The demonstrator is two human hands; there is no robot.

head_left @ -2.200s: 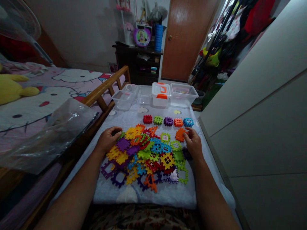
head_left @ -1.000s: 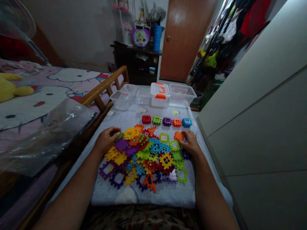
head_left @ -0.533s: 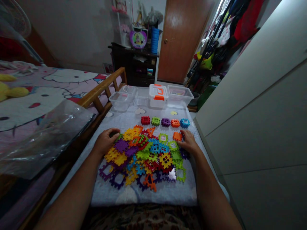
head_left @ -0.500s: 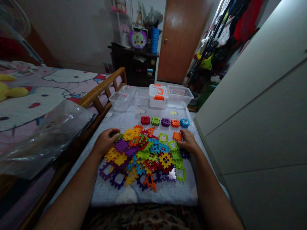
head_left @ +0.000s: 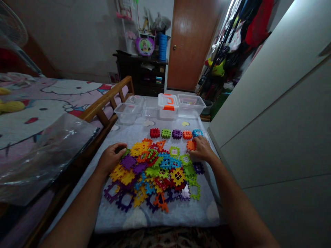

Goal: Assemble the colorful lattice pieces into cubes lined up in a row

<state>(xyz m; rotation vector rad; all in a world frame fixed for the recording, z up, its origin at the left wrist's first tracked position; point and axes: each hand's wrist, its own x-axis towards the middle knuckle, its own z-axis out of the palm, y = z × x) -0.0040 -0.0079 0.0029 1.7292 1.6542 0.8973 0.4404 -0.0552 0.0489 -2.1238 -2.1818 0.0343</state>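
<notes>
Head view, dim light. Your right hand sits right of centre, fingers closed on an orange piece. The piece is at the pile's upper right edge, just below the row of five sorted blocks. It looks pinched between thumb and fingertips, though the hand's shadow hides part of the contact.

Your left hand is left of centre with its fingers curled onto the edge of the pile of pieces. You can't tell whether it grips a piece or only rests there.

The pile lies mid-frame on a pale blanket. Clear tubs and a white box with an orange latch stand along the blanket's far edge, and a crumpled plastic bag lies at the left.

The orange piece is probably light, stiff plastic with notched edges that catch on neighbouring pieces. Pinch it across two opposite edges rather than the toothed corners.
</notes>
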